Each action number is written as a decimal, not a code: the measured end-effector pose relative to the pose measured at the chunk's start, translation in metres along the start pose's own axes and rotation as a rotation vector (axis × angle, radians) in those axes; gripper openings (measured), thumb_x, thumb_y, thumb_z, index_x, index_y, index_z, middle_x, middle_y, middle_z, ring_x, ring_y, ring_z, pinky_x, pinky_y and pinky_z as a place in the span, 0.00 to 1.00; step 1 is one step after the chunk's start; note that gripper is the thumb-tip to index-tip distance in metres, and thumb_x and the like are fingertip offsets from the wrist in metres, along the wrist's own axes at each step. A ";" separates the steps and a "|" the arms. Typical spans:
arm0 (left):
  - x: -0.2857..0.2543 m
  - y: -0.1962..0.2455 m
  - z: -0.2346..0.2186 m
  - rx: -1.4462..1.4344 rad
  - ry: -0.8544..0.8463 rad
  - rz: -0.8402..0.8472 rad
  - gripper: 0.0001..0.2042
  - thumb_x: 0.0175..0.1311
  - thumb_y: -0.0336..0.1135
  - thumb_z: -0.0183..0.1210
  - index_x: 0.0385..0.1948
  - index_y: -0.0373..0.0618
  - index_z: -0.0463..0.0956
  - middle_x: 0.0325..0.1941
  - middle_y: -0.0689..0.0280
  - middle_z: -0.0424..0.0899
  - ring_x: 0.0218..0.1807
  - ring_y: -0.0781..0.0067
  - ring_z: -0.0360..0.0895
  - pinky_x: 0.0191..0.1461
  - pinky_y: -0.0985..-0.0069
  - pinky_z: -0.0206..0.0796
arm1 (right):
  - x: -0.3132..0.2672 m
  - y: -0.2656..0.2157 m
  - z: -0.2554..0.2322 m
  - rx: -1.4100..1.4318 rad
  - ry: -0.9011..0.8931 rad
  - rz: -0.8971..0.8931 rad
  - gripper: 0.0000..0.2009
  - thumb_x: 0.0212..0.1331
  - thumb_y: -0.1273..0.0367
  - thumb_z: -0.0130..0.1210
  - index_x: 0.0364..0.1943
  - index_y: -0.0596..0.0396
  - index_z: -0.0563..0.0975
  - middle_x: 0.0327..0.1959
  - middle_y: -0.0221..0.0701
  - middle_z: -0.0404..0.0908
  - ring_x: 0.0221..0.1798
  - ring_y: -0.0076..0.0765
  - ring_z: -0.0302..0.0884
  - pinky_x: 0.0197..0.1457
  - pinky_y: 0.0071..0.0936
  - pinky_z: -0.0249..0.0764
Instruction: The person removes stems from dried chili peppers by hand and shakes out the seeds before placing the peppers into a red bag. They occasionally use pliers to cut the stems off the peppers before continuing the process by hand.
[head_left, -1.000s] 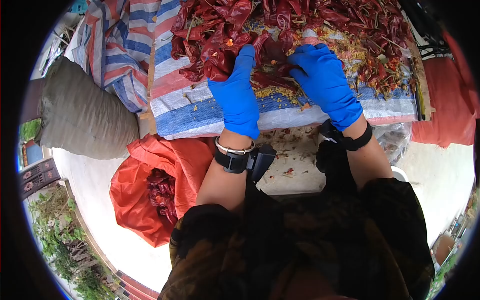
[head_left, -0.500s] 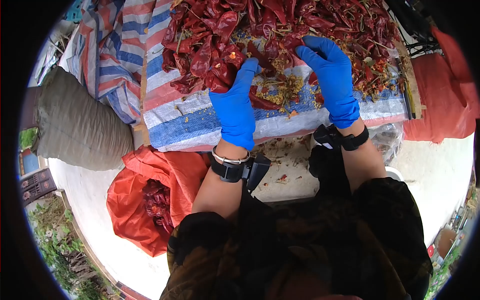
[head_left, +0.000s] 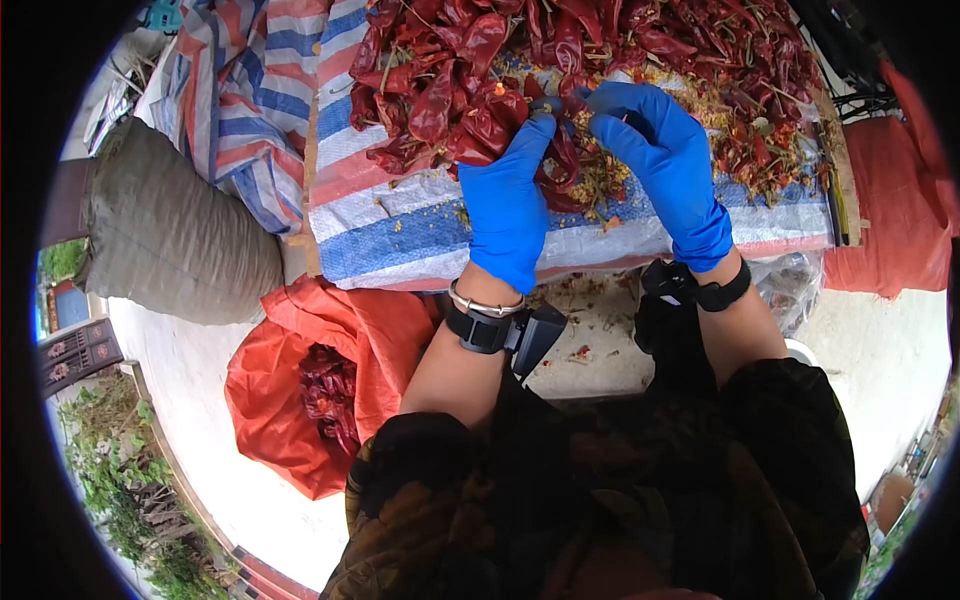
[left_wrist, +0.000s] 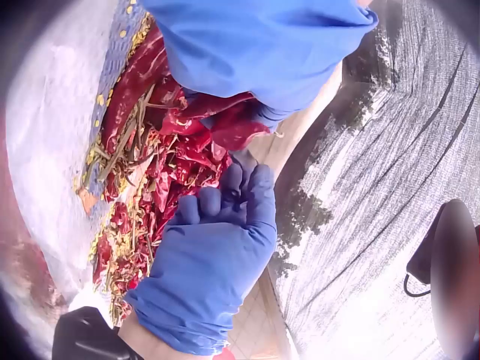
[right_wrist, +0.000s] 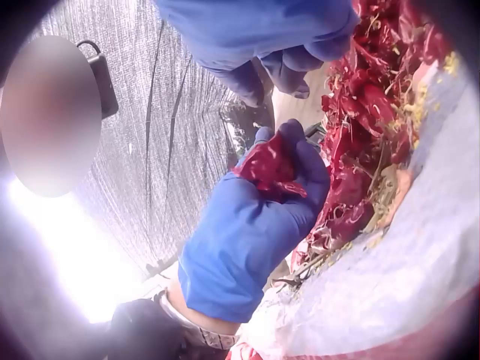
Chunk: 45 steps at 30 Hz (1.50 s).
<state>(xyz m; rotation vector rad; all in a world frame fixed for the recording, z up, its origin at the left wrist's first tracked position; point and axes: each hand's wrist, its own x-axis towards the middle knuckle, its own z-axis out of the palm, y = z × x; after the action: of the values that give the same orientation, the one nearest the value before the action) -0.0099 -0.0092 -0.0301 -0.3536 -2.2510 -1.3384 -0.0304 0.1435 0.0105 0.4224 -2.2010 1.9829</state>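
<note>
The left hand [head_left: 508, 205], in a blue glove, holds dried red peppers [head_left: 487, 131] at the near edge of the pile. In the right wrist view the left hand [right_wrist: 251, 236] curls its fingers and thumb round a crumpled red pepper [right_wrist: 268, 165]. The same pepper [left_wrist: 234, 126] sticks out below the left hand [left_wrist: 251, 45] in the left wrist view. The gloved right hand [head_left: 665, 170] is just to the right, its fingers loosely bent near the left fingertips. No pepper shows in the right hand [right_wrist: 259, 37] in the right wrist view.
Peppers, stems and yellow seeds [head_left: 745, 130] cover much of the striped sheet [head_left: 390, 235]. An orange-red sack [head_left: 275, 400] with peppers inside is at the lower left, a grey-green sack [head_left: 180, 230] at the left. A red sack [head_left: 890, 210] stands right of the board.
The right hand moved up and away from the left hand, then came back towards it. The left hand has shifted right, still with peppers. The camera view also shifted.
</note>
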 end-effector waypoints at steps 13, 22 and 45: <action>0.008 0.023 0.010 -0.728 -0.086 -0.478 0.10 0.49 0.25 0.59 0.35 0.39 0.75 0.33 0.65 0.80 0.35 0.79 0.76 0.38 0.80 0.69 | 0.004 0.000 -0.008 0.073 -0.035 0.122 0.07 0.51 0.72 0.57 0.35 0.58 0.76 0.30 0.27 0.77 0.32 0.18 0.70 0.37 0.16 0.68; 0.000 0.030 0.012 -0.836 -0.131 -0.566 0.10 0.49 0.24 0.59 0.35 0.36 0.76 0.34 0.64 0.80 0.35 0.79 0.77 0.39 0.81 0.69 | 0.000 0.006 -0.011 0.044 0.013 0.100 0.08 0.49 0.69 0.59 0.32 0.58 0.76 0.26 0.27 0.76 0.30 0.19 0.69 0.35 0.17 0.67; 0.000 0.031 0.004 -1.013 -0.107 -0.581 0.12 0.51 0.24 0.58 0.39 0.40 0.72 0.37 0.65 0.78 0.39 0.78 0.74 0.41 0.79 0.67 | -0.012 0.013 -0.009 1.273 -0.177 0.676 0.05 0.55 0.75 0.49 0.34 0.56 0.75 0.18 0.20 0.61 0.17 0.14 0.52 0.19 0.15 0.55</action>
<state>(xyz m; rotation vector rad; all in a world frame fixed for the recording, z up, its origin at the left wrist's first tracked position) 0.0031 0.0091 -0.0081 -0.0780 -1.6075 -2.7737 -0.0239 0.1548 -0.0040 -0.0959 -0.8309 3.6345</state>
